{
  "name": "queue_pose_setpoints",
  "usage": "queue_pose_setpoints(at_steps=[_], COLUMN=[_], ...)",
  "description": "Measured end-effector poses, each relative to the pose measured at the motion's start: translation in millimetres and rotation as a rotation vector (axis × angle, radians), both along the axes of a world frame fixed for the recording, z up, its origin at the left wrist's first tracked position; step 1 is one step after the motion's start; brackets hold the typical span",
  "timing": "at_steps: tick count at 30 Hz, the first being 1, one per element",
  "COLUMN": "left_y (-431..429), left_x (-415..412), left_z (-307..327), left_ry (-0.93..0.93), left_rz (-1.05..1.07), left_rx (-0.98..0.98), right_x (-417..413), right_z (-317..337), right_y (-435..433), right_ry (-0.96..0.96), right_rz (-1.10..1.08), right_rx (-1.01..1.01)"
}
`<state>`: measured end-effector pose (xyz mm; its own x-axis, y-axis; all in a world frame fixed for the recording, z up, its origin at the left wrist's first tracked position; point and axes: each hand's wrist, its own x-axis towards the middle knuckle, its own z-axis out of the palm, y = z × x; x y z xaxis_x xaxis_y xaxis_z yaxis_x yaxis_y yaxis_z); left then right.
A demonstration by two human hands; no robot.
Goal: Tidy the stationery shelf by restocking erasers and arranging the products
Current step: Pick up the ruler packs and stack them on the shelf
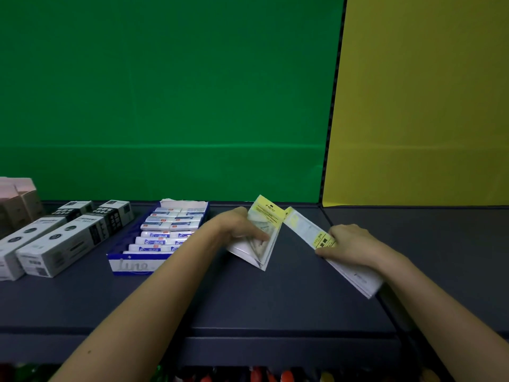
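Your left hand (pixel 242 230) gripped one bunch of packets (pixel 261 235) and your right hand (pixel 349 244) gripped another bunch (pixel 344 260), both near the shelf's (pixel 275 299) back edge. The eraser tray (pixel 162 235) on the left looked full already. The packets still needed a neat spot.

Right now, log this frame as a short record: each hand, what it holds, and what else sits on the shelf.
left hand: holds left packet stack, tilted on shelf
right hand: holds right packet stack, apart from the left one
blue tray: rows of white erasers, left of the hands
grey boxes: far left, lying lengthwise
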<state>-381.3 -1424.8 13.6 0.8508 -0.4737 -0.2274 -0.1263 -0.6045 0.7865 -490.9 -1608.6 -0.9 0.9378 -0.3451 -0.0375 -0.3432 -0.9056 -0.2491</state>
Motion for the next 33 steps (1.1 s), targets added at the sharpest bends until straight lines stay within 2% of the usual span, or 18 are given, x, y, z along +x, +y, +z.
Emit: queue_pose_setpoints(at_steps=[3, 8, 12, 15, 21, 24, 28, 33], left_y=[9, 37, 96, 114, 198, 253, 331, 441], left_x=[-5, -27, -47, -58, -76, -78, -89, -106], left_z=[6, 20, 21, 20, 22, 18, 19, 14], left_ry=[0.034, 0.036, 0.037, -0.022, -0.059, -0.107, -0.150, -0.146], left_rz=[-0.022, 0.058, 0.176, 0.207, 0.364, 0.503, 0.568, 0.665], left_rx=[-0.139, -0.398, -0.569, -0.600, -0.677, -0.652, -0.601, -0.573], right_x=[-7, -11, -7, -9, 1, 9, 19, 31], right_z=[-2, 0, 12, 14, 22, 25, 31, 30], right_y=[-8, -2, 46, 58, 113, 159, 230, 334], right_ry=[-0.078, -0.235, -0.301, -0.337, -0.346, -0.334, -0.325, -0.312], right_rz=[0.005, 0.055, 0.235, 0.283, 0.371, 0.420, 0.492, 0.560], right_rx=[0.121, 0.393, 0.562, 0.672, 0.703, 0.712, 0.700, 0.797])
